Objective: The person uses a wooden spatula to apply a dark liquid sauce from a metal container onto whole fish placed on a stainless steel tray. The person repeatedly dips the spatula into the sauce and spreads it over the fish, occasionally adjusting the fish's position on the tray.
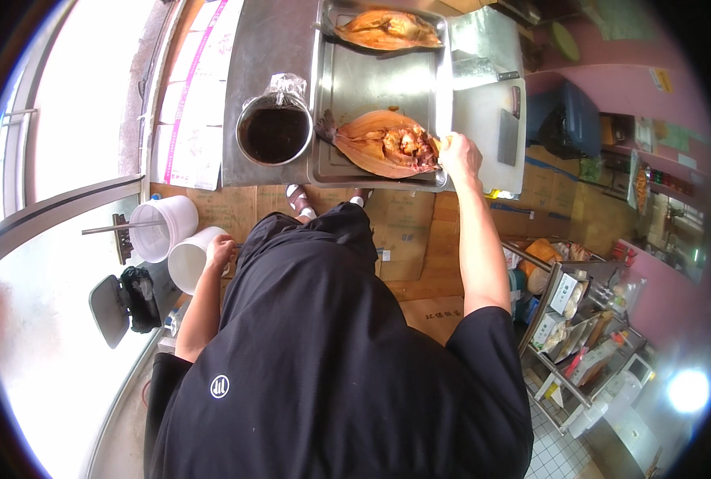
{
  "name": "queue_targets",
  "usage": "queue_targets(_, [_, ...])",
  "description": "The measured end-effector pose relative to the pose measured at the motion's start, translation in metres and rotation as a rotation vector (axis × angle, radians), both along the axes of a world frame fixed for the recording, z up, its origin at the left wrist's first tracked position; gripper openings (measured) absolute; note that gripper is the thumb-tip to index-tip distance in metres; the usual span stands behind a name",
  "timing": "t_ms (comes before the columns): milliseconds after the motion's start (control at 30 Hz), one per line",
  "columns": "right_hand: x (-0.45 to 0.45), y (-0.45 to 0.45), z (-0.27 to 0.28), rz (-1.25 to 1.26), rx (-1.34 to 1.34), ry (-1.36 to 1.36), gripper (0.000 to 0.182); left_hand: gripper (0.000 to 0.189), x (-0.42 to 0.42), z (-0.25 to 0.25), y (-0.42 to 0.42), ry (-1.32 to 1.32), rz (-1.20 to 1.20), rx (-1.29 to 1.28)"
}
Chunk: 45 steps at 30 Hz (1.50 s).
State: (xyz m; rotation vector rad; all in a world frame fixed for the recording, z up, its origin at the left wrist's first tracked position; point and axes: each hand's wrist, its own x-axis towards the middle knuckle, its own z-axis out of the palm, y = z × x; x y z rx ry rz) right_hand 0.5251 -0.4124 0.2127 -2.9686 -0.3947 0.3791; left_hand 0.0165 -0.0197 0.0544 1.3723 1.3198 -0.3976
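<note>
A split, flattened brown fish (376,143) lies across the near part of a metal tray (355,81). Another split fish (388,30) lies at the tray's far end. My right hand (460,157) is at the tray's right rim, fingers closed around a small yellowish-brown item (436,143) beside the near fish's head end; most of this item is hidden. Left of the tray stands a round metal pot (274,135) of dark liquid, with clear plastic film (288,85) at its rim. My left hand (220,251) hangs low beside white buckets, fingers curled; its palm is hidden.
Two cleavers, one dark-bladed (507,136) and one shiny (478,73), lie on a white cutting board (487,114) at right. White plastic buckets (179,218) stand at left. Flattened cardboard (403,230) covers the floor. A loaded metal rack (571,353) stands at lower right.
</note>
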Motion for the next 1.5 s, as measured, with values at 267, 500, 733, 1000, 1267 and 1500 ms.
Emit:
queue_targets(267, [-0.003,-0.017,-0.014,0.036,0.036,-0.01,0.023,0.039,-0.012,-0.011,0.01,0.049,-0.081,0.007])
queue_targets(500, [-0.038,-0.011,0.0,-0.053,0.09,0.029,0.021,0.037,-0.02,-0.013,0.007,0.047,-0.069,0.035])
queue_targets(733, [-0.095,0.015,0.008,0.21,0.457,-0.148,0.013,0.039,-0.019,-0.021,0.006,0.038,-0.093,0.054])
queue_targets(1000, [-0.094,-0.023,-0.03,-0.11,0.336,-0.136,0.019,0.041,-0.022,-0.032,0.012,-0.005,-0.062,0.02])
queue_targets(1267, [-0.113,0.007,-0.014,0.059,0.311,-0.326,0.015,0.046,-0.032,-0.029,0.008,0.08,-0.137,0.039])
queue_targets(1500, [-0.169,0.081,-0.026,0.288,0.414,-0.271,0.018,0.042,-0.036,-0.026,0.004,0.062,-0.157,0.056])
